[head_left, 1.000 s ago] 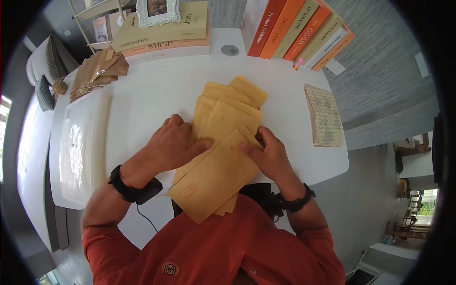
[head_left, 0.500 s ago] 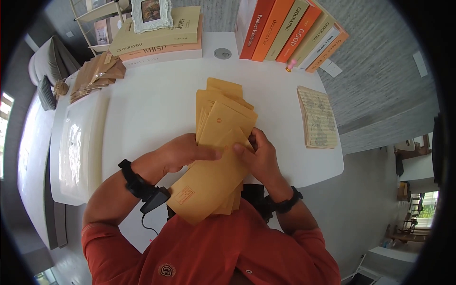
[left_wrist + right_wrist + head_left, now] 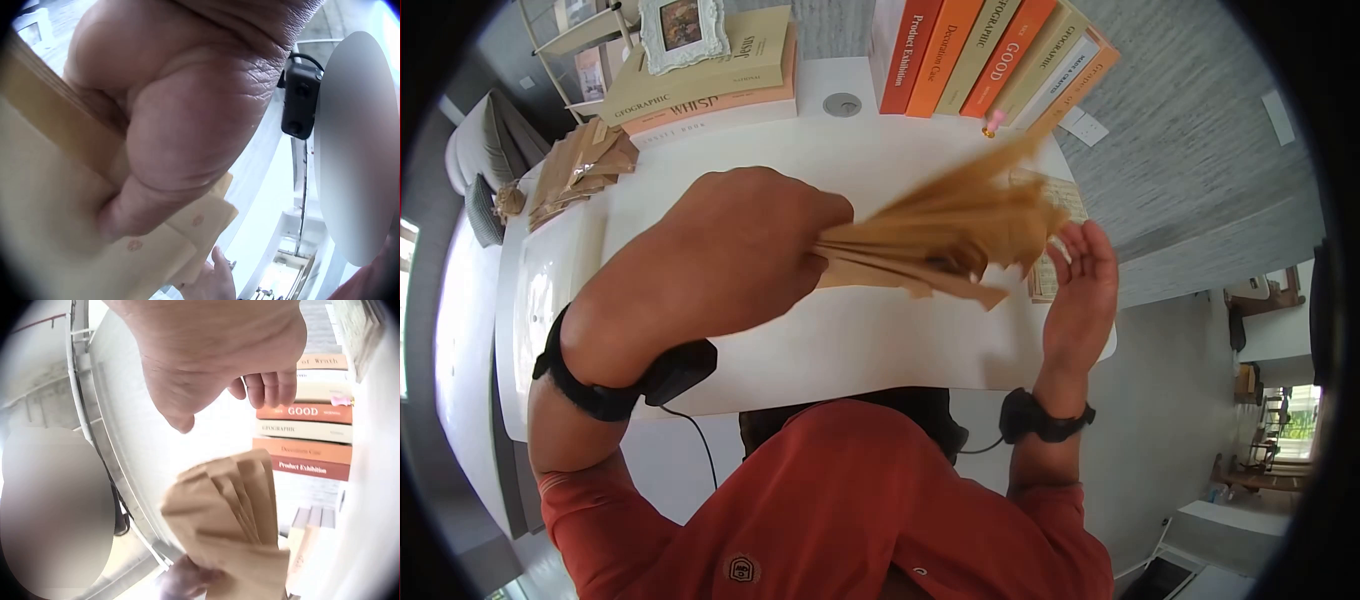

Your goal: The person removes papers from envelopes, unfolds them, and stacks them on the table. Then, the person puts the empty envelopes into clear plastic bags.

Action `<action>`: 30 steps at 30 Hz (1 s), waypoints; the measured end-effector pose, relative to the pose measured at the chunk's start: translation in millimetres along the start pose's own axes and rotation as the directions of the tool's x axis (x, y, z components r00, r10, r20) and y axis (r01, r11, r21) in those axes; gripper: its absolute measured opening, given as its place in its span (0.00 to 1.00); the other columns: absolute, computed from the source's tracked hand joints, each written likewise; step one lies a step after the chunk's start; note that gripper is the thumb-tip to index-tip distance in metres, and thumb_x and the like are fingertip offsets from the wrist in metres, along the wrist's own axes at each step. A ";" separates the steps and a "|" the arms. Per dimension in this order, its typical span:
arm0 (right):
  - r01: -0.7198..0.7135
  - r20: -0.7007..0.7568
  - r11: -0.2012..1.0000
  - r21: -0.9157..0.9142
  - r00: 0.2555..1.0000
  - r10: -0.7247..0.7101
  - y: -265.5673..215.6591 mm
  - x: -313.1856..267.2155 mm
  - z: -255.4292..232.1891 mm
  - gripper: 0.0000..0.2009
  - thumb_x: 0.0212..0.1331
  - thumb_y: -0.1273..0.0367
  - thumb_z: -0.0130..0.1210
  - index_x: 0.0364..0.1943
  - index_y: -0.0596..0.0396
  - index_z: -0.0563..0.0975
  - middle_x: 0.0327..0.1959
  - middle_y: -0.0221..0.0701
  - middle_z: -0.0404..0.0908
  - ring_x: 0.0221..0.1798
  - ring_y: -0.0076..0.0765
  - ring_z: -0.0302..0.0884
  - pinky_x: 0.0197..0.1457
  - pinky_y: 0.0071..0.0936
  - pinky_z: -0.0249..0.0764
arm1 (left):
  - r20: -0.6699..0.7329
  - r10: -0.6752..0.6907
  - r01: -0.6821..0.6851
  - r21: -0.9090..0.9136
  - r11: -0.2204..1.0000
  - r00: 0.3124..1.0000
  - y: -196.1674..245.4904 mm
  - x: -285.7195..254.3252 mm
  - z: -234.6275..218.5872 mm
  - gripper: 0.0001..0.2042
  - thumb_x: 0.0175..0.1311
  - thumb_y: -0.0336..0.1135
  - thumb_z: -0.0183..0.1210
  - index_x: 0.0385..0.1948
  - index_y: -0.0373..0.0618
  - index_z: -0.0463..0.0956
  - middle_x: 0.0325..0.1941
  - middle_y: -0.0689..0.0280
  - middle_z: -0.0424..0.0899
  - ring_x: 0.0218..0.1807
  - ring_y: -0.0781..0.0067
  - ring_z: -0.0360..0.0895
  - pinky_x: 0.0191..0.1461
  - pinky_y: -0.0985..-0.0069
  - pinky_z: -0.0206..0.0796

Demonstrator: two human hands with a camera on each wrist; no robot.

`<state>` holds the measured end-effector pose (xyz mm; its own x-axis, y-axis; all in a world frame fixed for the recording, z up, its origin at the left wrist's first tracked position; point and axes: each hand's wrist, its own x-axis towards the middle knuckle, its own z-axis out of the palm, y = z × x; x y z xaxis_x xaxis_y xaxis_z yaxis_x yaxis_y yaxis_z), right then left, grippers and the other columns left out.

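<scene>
A fanned bundle of tan paper envelopes (image 3: 940,235) is held up over the white table. My left hand (image 3: 720,250) grips one end of it, the thumb pressed on the top envelope in the left wrist view. The loose ends spread toward the right and look blurred. Beside those ends my right hand (image 3: 1082,285) is raised, its fingers slightly bent. In the right wrist view a gap shows between the right hand (image 3: 225,359) and the envelopes (image 3: 219,515), and nothing is in its fingers. Small orange round marks show on envelopes (image 3: 159,256) in the left wrist view.
Upright books (image 3: 990,60) stand at the back right, and lying books (image 3: 710,95) with a white picture frame (image 3: 683,35) at the back left. Brown paper packets (image 3: 585,165) and a translucent box (image 3: 550,290) are at the left. A printed paper stack (image 3: 1043,285) lies partly hidden at the right.
The envelopes have gone from leaning low against the table edge to being lifted and turned sideways in the left hand. The right hand has let go and moved right.
</scene>
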<state>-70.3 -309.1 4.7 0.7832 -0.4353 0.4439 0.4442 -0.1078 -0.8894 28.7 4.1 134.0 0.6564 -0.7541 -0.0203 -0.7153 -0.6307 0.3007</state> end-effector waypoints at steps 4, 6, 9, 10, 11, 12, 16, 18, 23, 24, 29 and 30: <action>-0.097 0.000 0.993 0.073 0.995 0.098 4.2 17.8 7.7 0.34 0.74 0.44 0.38 0.67 0.61 0.67 0.63 0.42 0.73 0.68 0.39 0.69 0.76 0.39 0.56 | 0.207 0.003 -0.036 0.155 0.987 0.978 7.3 16.3 27.6 0.05 0.59 0.31 0.58 0.33 0.39 0.77 0.31 0.57 0.83 0.40 0.49 0.81 0.45 0.56 0.72; -0.181 0.241 0.975 0.130 0.960 0.146 33.7 11.0 3.4 0.35 0.74 0.43 0.36 0.68 0.60 0.67 0.63 0.42 0.74 0.68 0.39 0.70 0.75 0.40 0.57 | 0.288 -0.030 -0.006 0.123 0.992 0.957 4.3 26.2 41.3 0.09 0.60 0.36 0.60 0.36 0.40 0.77 0.36 0.57 0.83 0.42 0.52 0.81 0.46 0.59 0.72; -0.274 0.397 0.941 0.197 0.900 0.179 56.4 -7.9 1.5 0.31 0.74 0.50 0.45 0.70 0.59 0.64 0.61 0.39 0.75 0.67 0.37 0.70 0.74 0.38 0.61 | 0.209 -0.015 0.007 0.038 0.999 0.978 -8.2 24.8 51.9 0.12 0.60 0.39 0.62 0.38 0.41 0.76 0.37 0.58 0.81 0.43 0.52 0.80 0.47 0.59 0.72; -0.297 0.375 0.936 0.186 0.903 0.212 54.3 -14.0 4.6 0.30 0.72 0.54 0.50 0.70 0.59 0.64 0.60 0.38 0.75 0.66 0.37 0.71 0.72 0.37 0.64 | 0.171 -0.019 0.016 0.019 1.000 0.985 -12.1 21.6 52.7 0.14 0.60 0.40 0.63 0.39 0.41 0.75 0.37 0.58 0.81 0.43 0.52 0.80 0.47 0.59 0.71; -0.320 0.351 0.931 0.177 0.904 0.244 48.8 -20.1 10.2 0.31 0.70 0.57 0.55 0.71 0.58 0.63 0.59 0.38 0.75 0.66 0.36 0.71 0.71 0.36 0.66 | 0.133 -0.024 0.024 0.002 1.000 0.991 -15.2 18.9 53.1 0.15 0.60 0.42 0.64 0.39 0.41 0.75 0.37 0.58 0.80 0.43 0.52 0.80 0.47 0.59 0.71; -0.334 0.348 0.929 0.160 0.900 0.263 41.7 -27.5 18.8 0.32 0.66 0.62 0.59 0.71 0.57 0.62 0.58 0.37 0.76 0.66 0.35 0.71 0.69 0.35 0.69 | 0.111 -0.013 0.013 0.003 1.000 0.994 -17.5 16.4 55.1 0.16 0.60 0.43 0.65 0.40 0.41 0.74 0.37 0.58 0.80 0.42 0.52 0.80 0.47 0.59 0.71; -0.203 0.359 0.977 -0.072 0.908 0.215 12.4 -54.8 60.6 0.42 0.52 0.76 0.71 0.72 0.52 0.61 0.55 0.33 0.77 0.60 0.31 0.76 0.59 0.32 0.78 | 0.055 0.005 -0.007 0.048 0.999 0.998 -15.7 5.9 70.9 0.19 0.59 0.45 0.67 0.40 0.42 0.73 0.37 0.59 0.79 0.41 0.52 0.80 0.47 0.58 0.71; -0.222 0.319 0.956 -0.193 0.907 0.275 15.7 -62.9 67.3 0.41 0.54 0.77 0.70 0.72 0.52 0.60 0.53 0.32 0.78 0.55 0.29 0.79 0.55 0.29 0.80 | 0.018 0.030 -0.031 0.057 0.998 0.999 -11.9 -2.9 75.1 0.19 0.57 0.45 0.69 0.40 0.42 0.73 0.38 0.59 0.79 0.40 0.53 0.79 0.46 0.58 0.71; -0.260 0.335 0.952 -0.163 0.893 0.301 19.8 -57.4 53.7 0.28 0.58 0.80 0.66 0.63 0.56 0.70 0.46 0.31 0.81 0.45 0.22 0.80 0.46 0.22 0.79 | -0.051 -0.022 0.027 0.089 0.996 0.998 -23.9 -51.4 46.7 0.23 0.50 0.38 0.74 0.45 0.42 0.74 0.39 0.61 0.81 0.41 0.53 0.80 0.46 0.62 0.72; -0.244 0.334 0.956 -0.161 0.898 0.285 20.0 -55.3 49.1 0.26 0.58 0.80 0.65 0.61 0.56 0.71 0.45 0.31 0.82 0.44 0.21 0.80 0.45 0.21 0.79 | -0.058 -0.067 0.073 0.106 0.992 0.996 -34.8 -65.1 41.8 0.24 0.50 0.37 0.74 0.46 0.42 0.74 0.40 0.61 0.81 0.41 0.53 0.80 0.48 0.63 0.72; -0.108 0.379 0.980 -0.165 0.911 0.164 29.5 -50.1 27.4 0.22 0.59 0.79 0.66 0.57 0.57 0.73 0.44 0.32 0.83 0.41 0.21 0.80 0.43 0.21 0.79 | -0.243 -0.250 0.125 -0.435 0.892 0.937 -76.7 -109.2 72.3 0.31 0.44 0.33 0.77 0.54 0.43 0.75 0.62 0.59 0.76 0.57 0.59 0.77 0.63 0.63 0.67; -0.115 0.398 0.983 -0.140 0.903 0.162 31.7 -50.8 24.0 0.22 0.59 0.79 0.66 0.57 0.57 0.73 0.44 0.32 0.83 0.41 0.22 0.81 0.44 0.21 0.79 | -0.347 -0.253 0.043 -0.513 0.857 0.903 -77.0 -109.6 85.4 0.33 0.43 0.32 0.78 0.57 0.43 0.75 0.66 0.58 0.74 0.61 0.60 0.76 0.65 0.64 0.66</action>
<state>-85.5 -269.0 -43.4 0.9523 -0.0549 0.3001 0.2860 -0.1814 -0.9409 -8.6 119.7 31.6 0.8572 -0.4574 0.2367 -0.4619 -0.4795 0.7461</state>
